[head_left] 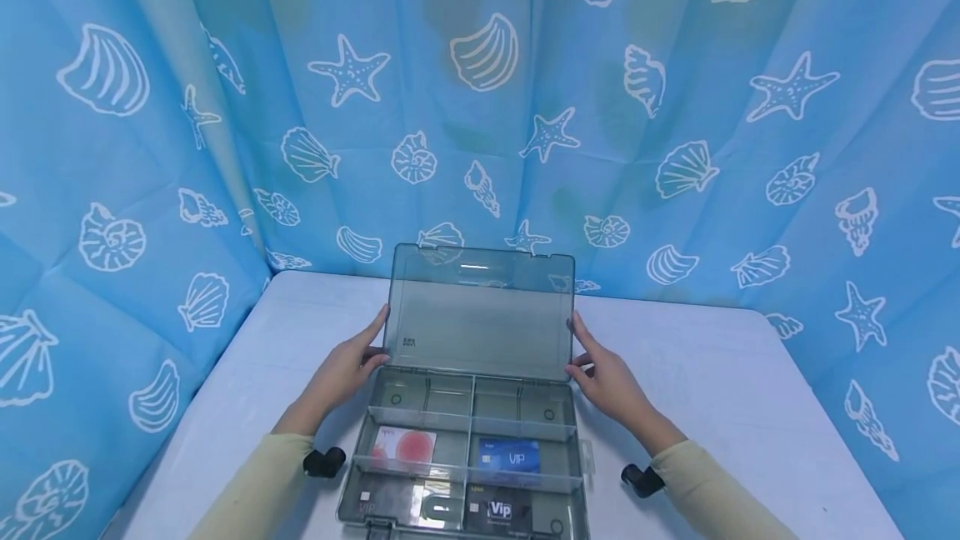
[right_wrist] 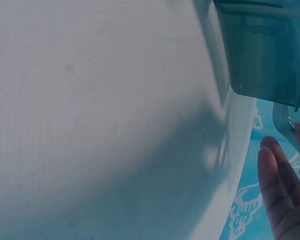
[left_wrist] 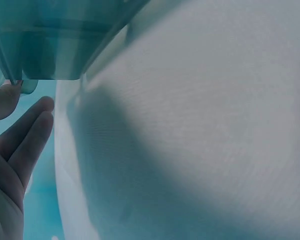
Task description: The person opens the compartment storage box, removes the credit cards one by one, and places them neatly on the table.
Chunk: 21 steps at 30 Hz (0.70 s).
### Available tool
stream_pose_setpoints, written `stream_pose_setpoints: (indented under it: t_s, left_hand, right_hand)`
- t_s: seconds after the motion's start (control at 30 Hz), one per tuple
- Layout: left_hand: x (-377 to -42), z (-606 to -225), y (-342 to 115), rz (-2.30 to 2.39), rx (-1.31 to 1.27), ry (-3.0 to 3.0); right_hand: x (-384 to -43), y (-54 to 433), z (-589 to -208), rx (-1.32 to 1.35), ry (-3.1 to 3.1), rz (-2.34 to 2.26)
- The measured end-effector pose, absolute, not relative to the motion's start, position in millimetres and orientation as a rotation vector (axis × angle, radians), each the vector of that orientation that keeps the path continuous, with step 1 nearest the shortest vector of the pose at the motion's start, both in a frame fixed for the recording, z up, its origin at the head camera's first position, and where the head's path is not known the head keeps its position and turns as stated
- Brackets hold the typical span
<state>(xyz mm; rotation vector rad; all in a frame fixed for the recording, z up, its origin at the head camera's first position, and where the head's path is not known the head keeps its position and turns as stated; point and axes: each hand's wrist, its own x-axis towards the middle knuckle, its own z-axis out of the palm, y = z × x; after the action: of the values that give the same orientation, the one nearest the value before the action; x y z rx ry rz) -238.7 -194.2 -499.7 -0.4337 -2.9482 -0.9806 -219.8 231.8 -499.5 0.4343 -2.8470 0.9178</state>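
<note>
A clear grey plastic organizer box [head_left: 472,397] stands on the table with its hinged lid [head_left: 480,323] raised at the back. My left hand [head_left: 341,373] holds the lid's left edge, thumb low by the hinge and index finger higher up. On the opposite edge my right hand [head_left: 611,382] grips the lid in much the same way. In the middle row lie a white and red card [head_left: 405,447] on the left and a blue VIP card [head_left: 510,457] on the right. The front row has a dark card [head_left: 386,500] at left and a black Vip card [head_left: 498,510] at right.
The white table [head_left: 712,382] spreads around the box on both sides. A blue curtain [head_left: 480,123] with white shells and starfish hangs behind and along the sides. Black wrist mounts [head_left: 325,462] sit at the sleeves. The box's front edge runs close to the frame's bottom.
</note>
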Motion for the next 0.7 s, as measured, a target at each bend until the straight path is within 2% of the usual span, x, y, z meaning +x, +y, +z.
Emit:
stream_pose_setpoints:
  t_s: [0.7]
  left_hand:
    - [-238.8,-512.3,-195.6,-1.043,-0.424,-3.002]
  right_hand:
    - [-221.6,230.4,-512.0,0.284,-3.045,0.961]
